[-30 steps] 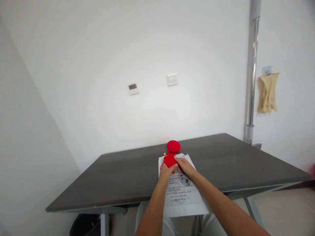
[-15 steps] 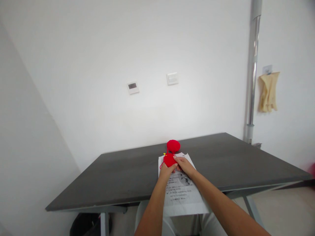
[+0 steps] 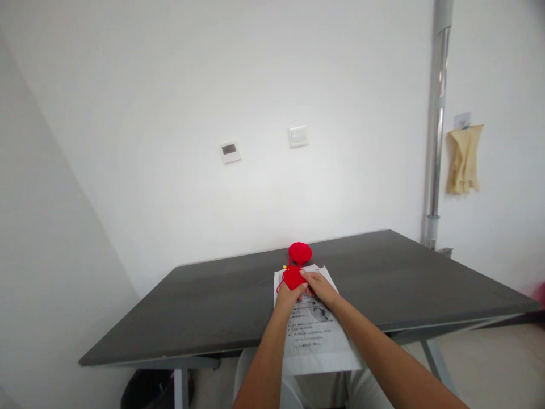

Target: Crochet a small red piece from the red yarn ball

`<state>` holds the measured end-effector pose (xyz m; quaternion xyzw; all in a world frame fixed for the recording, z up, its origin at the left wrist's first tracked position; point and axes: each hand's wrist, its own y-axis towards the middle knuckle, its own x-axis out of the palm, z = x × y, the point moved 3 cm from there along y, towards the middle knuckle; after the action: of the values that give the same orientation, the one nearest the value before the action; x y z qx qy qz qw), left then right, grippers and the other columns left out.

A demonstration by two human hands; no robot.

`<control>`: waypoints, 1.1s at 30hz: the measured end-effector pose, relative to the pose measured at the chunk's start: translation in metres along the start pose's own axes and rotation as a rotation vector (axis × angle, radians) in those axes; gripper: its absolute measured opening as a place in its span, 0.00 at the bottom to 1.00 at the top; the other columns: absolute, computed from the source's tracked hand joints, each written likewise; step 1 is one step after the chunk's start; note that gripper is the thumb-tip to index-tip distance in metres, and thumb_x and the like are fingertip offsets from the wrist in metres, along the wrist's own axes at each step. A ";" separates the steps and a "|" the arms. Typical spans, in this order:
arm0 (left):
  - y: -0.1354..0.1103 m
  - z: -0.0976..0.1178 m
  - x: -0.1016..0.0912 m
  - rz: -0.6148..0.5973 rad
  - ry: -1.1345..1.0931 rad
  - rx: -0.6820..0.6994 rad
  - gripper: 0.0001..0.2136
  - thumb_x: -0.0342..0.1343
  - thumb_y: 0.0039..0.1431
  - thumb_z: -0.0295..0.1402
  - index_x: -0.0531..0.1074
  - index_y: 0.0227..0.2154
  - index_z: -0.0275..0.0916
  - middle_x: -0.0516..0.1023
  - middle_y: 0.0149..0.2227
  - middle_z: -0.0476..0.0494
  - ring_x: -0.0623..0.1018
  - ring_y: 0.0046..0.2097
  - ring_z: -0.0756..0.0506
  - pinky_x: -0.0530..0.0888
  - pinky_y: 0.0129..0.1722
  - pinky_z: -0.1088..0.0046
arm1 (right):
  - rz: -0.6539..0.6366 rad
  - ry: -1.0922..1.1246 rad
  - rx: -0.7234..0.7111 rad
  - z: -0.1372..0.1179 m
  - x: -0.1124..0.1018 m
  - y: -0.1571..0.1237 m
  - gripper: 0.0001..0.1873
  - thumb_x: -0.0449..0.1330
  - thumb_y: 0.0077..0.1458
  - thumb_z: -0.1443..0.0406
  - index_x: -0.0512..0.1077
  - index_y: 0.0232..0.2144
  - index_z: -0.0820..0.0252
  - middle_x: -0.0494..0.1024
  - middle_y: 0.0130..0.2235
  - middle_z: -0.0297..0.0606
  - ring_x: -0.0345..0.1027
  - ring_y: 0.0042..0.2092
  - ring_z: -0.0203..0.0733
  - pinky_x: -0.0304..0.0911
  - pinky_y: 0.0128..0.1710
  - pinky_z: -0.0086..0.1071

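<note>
Between my two hands is a flat red piece of yarn work point(image 3: 293, 277), looking like crochet or knitting. My left hand point(image 3: 290, 295) grips its lower edge, and my right hand point(image 3: 317, 285) pinches its right side. A small yellow clip or marker point(image 3: 285, 267) sits at its upper left. A strand of red yarn loops down on the left. Just behind it on the table lies a ball of red yarn point(image 3: 300, 253), joined to the piece by strands. Printed paper sheets point(image 3: 309, 341) lie under my hands. Any hook or needle is hidden from me.
The dark grey table point(image 3: 221, 307) stands against a white wall with a thermostat point(image 3: 230, 152) and a switch point(image 3: 298, 136). A metal pole point(image 3: 440, 113) and hanging yellow gloves point(image 3: 464, 159) are at the right. A black bag or bin point(image 3: 147, 389) is under the table's left side.
</note>
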<state>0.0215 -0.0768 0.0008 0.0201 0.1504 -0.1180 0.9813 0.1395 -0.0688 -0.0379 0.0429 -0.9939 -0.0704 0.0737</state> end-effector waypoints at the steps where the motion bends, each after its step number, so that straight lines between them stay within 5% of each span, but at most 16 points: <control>1: 0.000 0.000 0.000 -0.001 0.002 0.003 0.14 0.62 0.41 0.42 0.67 0.17 0.38 0.65 0.13 0.51 0.64 0.19 0.52 0.61 0.22 0.76 | 0.002 -0.001 0.003 0.000 0.000 0.000 0.30 0.52 0.49 0.39 0.64 0.17 0.60 0.63 0.14 0.29 0.52 0.17 0.31 0.45 0.19 0.28; 16: 0.003 -0.005 0.002 -0.002 0.019 -0.047 0.16 0.62 0.41 0.45 0.66 0.17 0.39 0.62 0.11 0.54 0.61 0.15 0.54 0.59 0.18 0.76 | 0.010 -0.015 -0.002 -0.001 0.001 0.001 0.30 0.50 0.50 0.40 0.63 0.18 0.60 0.65 0.15 0.30 0.54 0.18 0.32 0.47 0.20 0.28; 23: 0.008 -0.010 0.001 0.001 0.041 -0.045 0.26 0.53 0.46 0.58 0.64 0.11 0.39 0.62 0.11 0.49 0.63 0.16 0.52 0.63 0.23 0.73 | 0.091 0.020 0.011 -0.002 -0.003 0.000 0.30 0.51 0.48 0.39 0.63 0.16 0.59 0.65 0.16 0.31 0.55 0.19 0.33 0.50 0.22 0.30; 33: 0.013 -0.015 -0.007 0.124 -0.145 0.044 0.31 0.47 0.42 0.66 0.67 0.24 0.37 0.67 0.15 0.49 0.67 0.20 0.50 0.64 0.24 0.73 | 0.135 0.042 0.048 0.003 -0.005 0.002 0.29 0.51 0.48 0.40 0.65 0.18 0.59 0.67 0.17 0.32 0.57 0.20 0.34 0.51 0.22 0.30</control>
<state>0.0135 -0.0614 -0.0118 0.0425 0.0748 -0.0616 0.9944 0.1440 -0.0656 -0.0410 -0.0211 -0.9941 -0.0404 0.0982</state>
